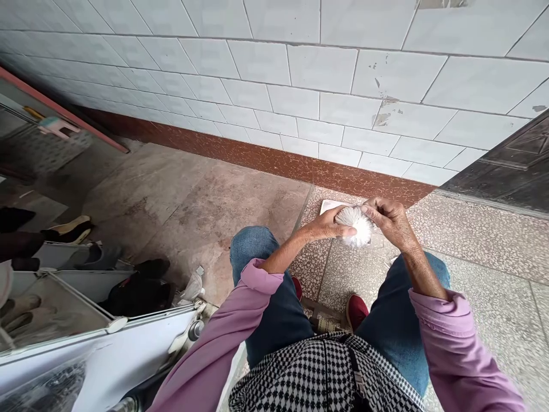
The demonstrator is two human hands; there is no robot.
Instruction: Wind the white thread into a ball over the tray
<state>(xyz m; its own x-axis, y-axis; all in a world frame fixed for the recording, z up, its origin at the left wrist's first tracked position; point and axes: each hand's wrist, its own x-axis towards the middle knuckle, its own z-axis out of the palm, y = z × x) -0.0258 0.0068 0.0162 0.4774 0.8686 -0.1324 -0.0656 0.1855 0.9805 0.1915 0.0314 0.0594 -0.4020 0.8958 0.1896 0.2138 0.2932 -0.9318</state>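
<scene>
A round white bundle [359, 230], with shiny pleats or strands fanning out from its middle, is held over the floor in front of my knees. My left hand [326, 225] wraps around its left side, thumb across the front. At its upper right edge, my right hand [389, 222] pinches with thumb and bent forefinger. Whether the bundle is plastic film or fibre, I cannot tell. Behind my left hand, part of a flat white piece [329, 206] shows near the floor; the rest is hidden.
A tiled wall [295, 103] with a brown skirting runs ahead, and a dark door [510, 166] stands at right. On the left is a white-sided rack [124, 355] holding shoes. A crumpled plastic bag [194, 286] lies beside it. Speckled floor [480, 286] extends rightward.
</scene>
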